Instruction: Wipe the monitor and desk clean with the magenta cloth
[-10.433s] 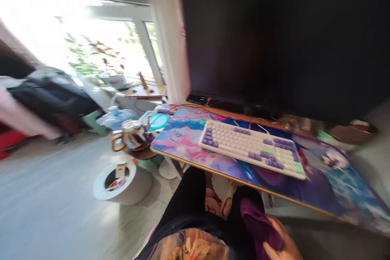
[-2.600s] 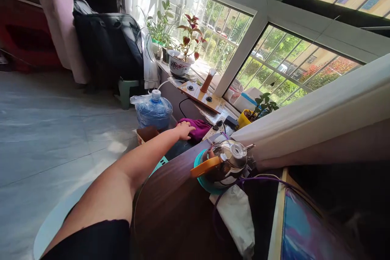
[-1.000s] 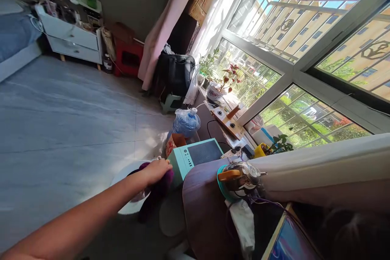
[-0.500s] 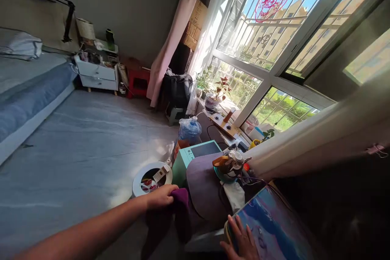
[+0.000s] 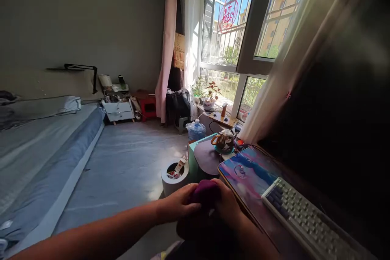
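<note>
A dark purple cloth (image 5: 206, 193) is bunched up between my two hands, low in the middle of the view. My left hand (image 5: 182, 202) grips its left side with the thumb along the near face. On the other side, my right hand (image 5: 227, 203) is closed around the cloth's right edge, its fingers partly in shadow. The lower part of the cloth fades into darkness. Just beyond my left hand stands a white round bin (image 5: 166, 178) with small packets in it. Right of my right hand is the desk with a colourful desk mat (image 5: 243, 170).
A pale keyboard (image 5: 304, 215) lies on the desk at right. A glass teapot (image 5: 224, 141) stands beyond the desk mat, near a green box (image 5: 191, 156) and a blue water jug (image 5: 196, 130). The bed (image 5: 61, 146) is at left, the window and plants ahead.
My right hand has left the desk mat and now holds the cloth with my left hand. The view has levelled and turned, bringing the keyboard and more of the bed into sight.
</note>
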{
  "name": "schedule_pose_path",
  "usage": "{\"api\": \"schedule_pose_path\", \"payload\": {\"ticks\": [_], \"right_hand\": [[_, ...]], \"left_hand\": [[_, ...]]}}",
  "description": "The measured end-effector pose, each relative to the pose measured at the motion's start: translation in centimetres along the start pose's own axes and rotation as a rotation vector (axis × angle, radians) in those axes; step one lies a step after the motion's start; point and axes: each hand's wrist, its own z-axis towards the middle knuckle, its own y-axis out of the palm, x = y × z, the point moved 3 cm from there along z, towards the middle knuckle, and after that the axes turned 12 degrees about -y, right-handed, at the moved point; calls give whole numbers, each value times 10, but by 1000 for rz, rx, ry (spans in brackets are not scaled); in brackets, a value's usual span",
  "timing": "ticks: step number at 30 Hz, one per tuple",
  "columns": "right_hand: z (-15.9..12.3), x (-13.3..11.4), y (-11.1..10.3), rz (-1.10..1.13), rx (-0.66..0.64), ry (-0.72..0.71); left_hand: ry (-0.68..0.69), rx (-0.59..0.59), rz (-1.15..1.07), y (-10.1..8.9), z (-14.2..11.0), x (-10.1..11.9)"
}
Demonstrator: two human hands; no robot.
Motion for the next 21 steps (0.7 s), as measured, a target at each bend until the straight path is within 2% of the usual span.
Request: {"api": "schedule_pose_path", "payload": {"ticks": [2,3,5,7,9,11,14,17,21], "right_hand": [[-5,-12,-19,16,111,16],[-6,-14,-32,11,174,26],[-7,-13,-60,8,296,54],[-6,-5,-84,-3,381,81],[-4,7,-102,-73,402,113],[-1,21,-110,-204,353,149],[5,43,-106,-366,221,182],[7,66,-93,-499,86,208],[-10,100,-85,-617,-17,161]], "left_hand": [[-100,18,189,5,-47,-4],[-161,50,311,5,-71,-14],[-274,85,534,3,-117,-46],[-409,167,651,-2,-157,-88],[-510,257,711,-6,-191,-127],[-536,363,726,-5,-215,-152],[-497,492,698,3,-232,-164],[-484,525,666,8,-231,-170],[-604,616,608,7,-229,-203]]}}
